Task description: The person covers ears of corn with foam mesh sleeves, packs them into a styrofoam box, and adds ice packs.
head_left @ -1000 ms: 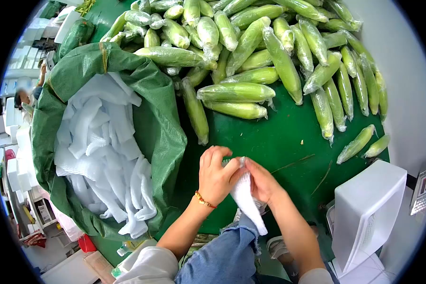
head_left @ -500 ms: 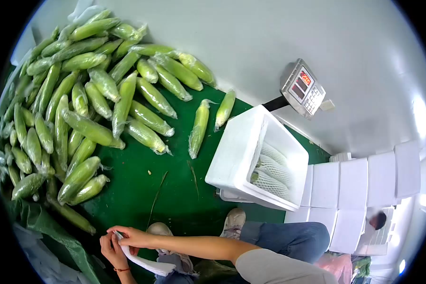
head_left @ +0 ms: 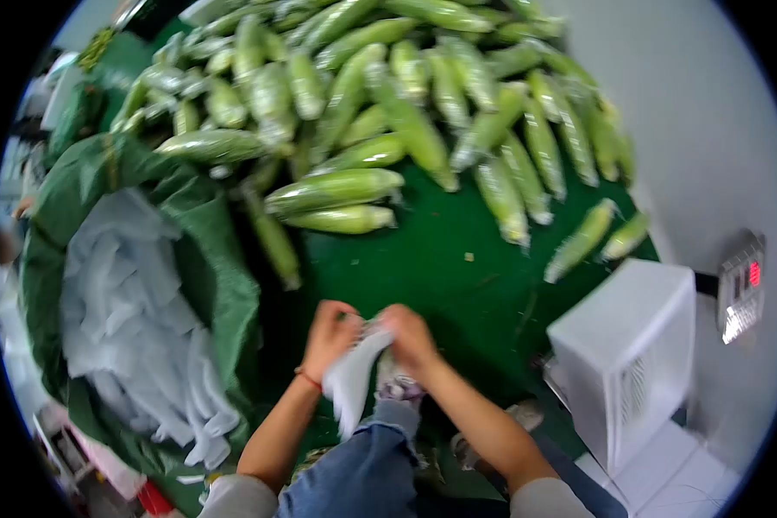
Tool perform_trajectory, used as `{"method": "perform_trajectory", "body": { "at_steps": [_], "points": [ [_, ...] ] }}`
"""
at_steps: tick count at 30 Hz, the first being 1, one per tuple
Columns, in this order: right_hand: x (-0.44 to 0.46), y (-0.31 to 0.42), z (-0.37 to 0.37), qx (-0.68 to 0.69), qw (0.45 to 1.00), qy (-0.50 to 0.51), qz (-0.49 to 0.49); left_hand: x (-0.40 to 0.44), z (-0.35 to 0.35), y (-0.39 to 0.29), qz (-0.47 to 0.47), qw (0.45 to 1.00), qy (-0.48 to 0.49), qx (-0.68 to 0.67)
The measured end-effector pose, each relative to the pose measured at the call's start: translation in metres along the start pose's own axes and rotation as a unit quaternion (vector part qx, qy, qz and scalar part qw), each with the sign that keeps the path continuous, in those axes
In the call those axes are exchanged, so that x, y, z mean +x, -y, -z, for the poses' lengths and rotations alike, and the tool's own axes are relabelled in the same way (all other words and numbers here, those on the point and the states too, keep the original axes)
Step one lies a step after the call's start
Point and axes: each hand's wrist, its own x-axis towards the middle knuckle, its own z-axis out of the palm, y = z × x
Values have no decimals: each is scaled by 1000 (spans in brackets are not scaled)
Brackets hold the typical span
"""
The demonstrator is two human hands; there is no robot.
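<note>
My left hand (head_left: 330,341), with a red cord at the wrist, and my right hand (head_left: 412,344) are together in the lower middle of the head view. Between them a limp white foam net sleeve (head_left: 352,380) hangs down, its upper end pinched by the fingers of both. Motion blurs the fingertips. Beyond my hands lies a large heap of corn cobs (head_left: 345,95), green-husked and wrapped in clear film. To the left, a green woven sack (head_left: 242,319) gapes around many more white foam sleeves (head_left: 134,302).
At right stands a white foam box (head_left: 613,319), with netted pieces (head_left: 634,388) partly visible inside. A digital scale display (head_left: 740,289) with red digits rises behind it. White boxes (head_left: 664,457) sit lower right. Two wrapped cobs lie apart near the wall. My knee (head_left: 345,470) is below my hands.
My view has swung left, so the sack is now in full sight and the foam box sits farther right. Both hands still hold the sleeve, now spaced slightly apart at its upper end.
</note>
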Motion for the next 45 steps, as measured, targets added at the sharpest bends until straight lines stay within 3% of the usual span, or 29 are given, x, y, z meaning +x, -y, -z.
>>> {"method": "perform_trajectory", "body": {
  "at_steps": [1, 2, 3, 5, 6, 7, 8, 9, 10, 11, 12, 13, 14, 15, 16, 17, 19, 20, 21, 23, 25, 28, 32, 35, 36, 38, 40, 43, 45],
  "points": [
    [7, 9, 1, 130, 983, -106, -78, -6, -1, 9, 60, 992, 93, -63],
    [9, 27, -8, 150, 971, -155, -106, -11, -3, 19, 129, 969, 178, -113],
    [9, 31, -4, 163, 975, -71, -131, -11, -1, 8, 286, 887, 251, -261],
    [12, 40, -2, 101, 978, -5, -181, -4, 6, 8, 202, 868, 309, -331],
    [15, 42, 7, 76, 974, 62, -204, 2, 8, 4, 154, 875, 261, -377],
    [21, 54, 7, 19, 970, 142, -198, 16, 11, 5, 111, 913, 201, -336],
    [37, 49, 24, -200, 960, 153, -124, 33, 14, 6, 67, 943, 140, -293],
    [56, 43, 38, -408, 898, 158, -41, 49, 17, 8, 24, 966, 77, -246],
    [67, 65, 23, -558, 827, 53, 30, 65, 14, 13, -3, 989, -15, -150],
    [79, 89, 5, -683, 721, -55, 104, 82, 8, 18, -33, 993, -106, -48],
    [98, 93, 2, -653, 732, -88, 177, 102, 2, 25, -136, 974, -184, -4],
    [116, 92, 2, -617, 737, -121, 247, 105, -4, 1, -24, 975, -217, -45],
    [133, 83, 1, -595, 758, -126, 234, 119, -4, 8, -38, 973, -228, -2],
    [146, 71, -2, -542, 816, -91, 176, 133, -2, 23, -51, 969, -238, 40],
    [153, 58, -1, -492, 857, -91, 128, 143, 10, 46, -99, 960, -154, 213],
    [151, 54, -10, -438, 891, -90, 80, 145, 15, 49, -208, 899, -141, 358],
    [114, 52, -21, -407, 906, -52, 103, 130, 12, 27, -211, 958, -164, 103],
    [88, 60, -28, -399, 911, -40, 95, 106, 19, 20, -104, 988, -78, -85],
    [67, 59, -31, -367, 918, -27, 147, 79, 21, -3, -43, 989, -25, -140],
    [28, 58, -41, -290, 934, -42, 204, 36, 13, -12, -43, 983, 44, -173],
    [-9, 59, -48, -266, 944, -64, 185, 1, 0, -6, -11, 956, 106, -274],
    [-45, 69, -57, -275, 941, -109, 164, -31, -15, -14, 110, 924, 103, -353],
    [-63, 61, -43, -236, 948, -160, 145, -37, -30, -17, 173, 901, 69, -391],
    [-57, 52, -30, -257, 936, -175, 168, -28, -34, 3, 127, 945, 64, -294],
    [-49, 46, -22, -257, 935, -176, 169, -25, -37, 11, 42, 959, 51, -276],
    [-36, 39, -9, -302, 924, -186, 144, -16, -37, 24, 21, 983, 20, -180],
    [-22, 18, 15, -273, 937, -165, 144, -9, -41, 26, -21, 994, -20, -105],
    [-8, -11, 42, -208, 958, -143, 139, 7, -48, 62, 6, 1000, -13, 1],
    [-7, -20, 44, -132, 973, -148, 115, 17, -54, 67, -65, 998, -22, 10]
  ]
}}
